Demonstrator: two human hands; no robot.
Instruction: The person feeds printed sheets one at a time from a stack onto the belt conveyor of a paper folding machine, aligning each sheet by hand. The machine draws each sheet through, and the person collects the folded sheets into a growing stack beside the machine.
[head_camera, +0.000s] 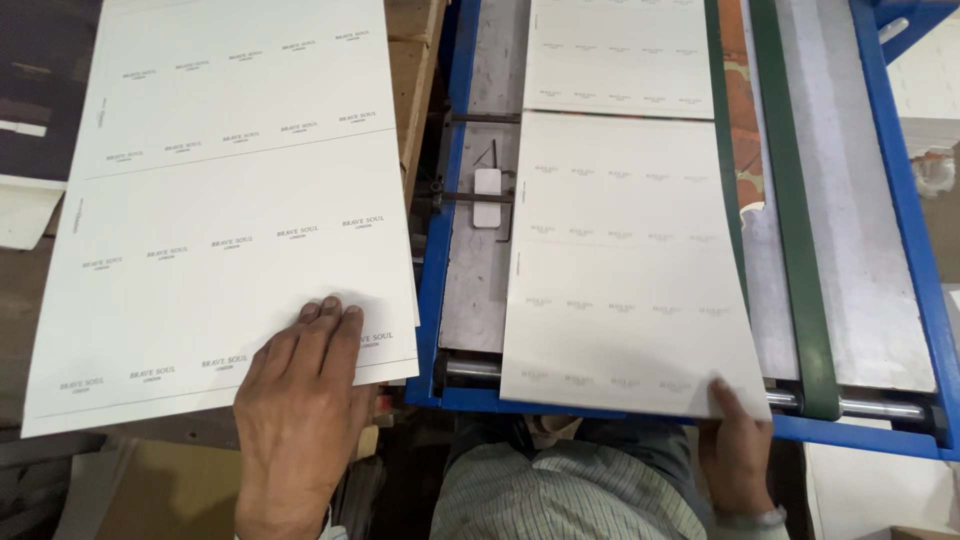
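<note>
My left hand (300, 400) lies flat, fingers together, on the near right corner of a stack of large white printed sheets (220, 200) at the left. My right hand (735, 440) pinches the near right corner of a single white printed sheet (620, 290) that lies on the metal bed of a blue-framed machine (430, 300). Another printed sheet (615, 50) lies farther up the same bed, just beyond the first.
Two green belts (790, 220) run along the machine bed to the right of the sheets. A roller (880, 408) crosses the near end. A small white guide piece (487, 195) sits left of the sheet. My striped shirt (560, 495) is below.
</note>
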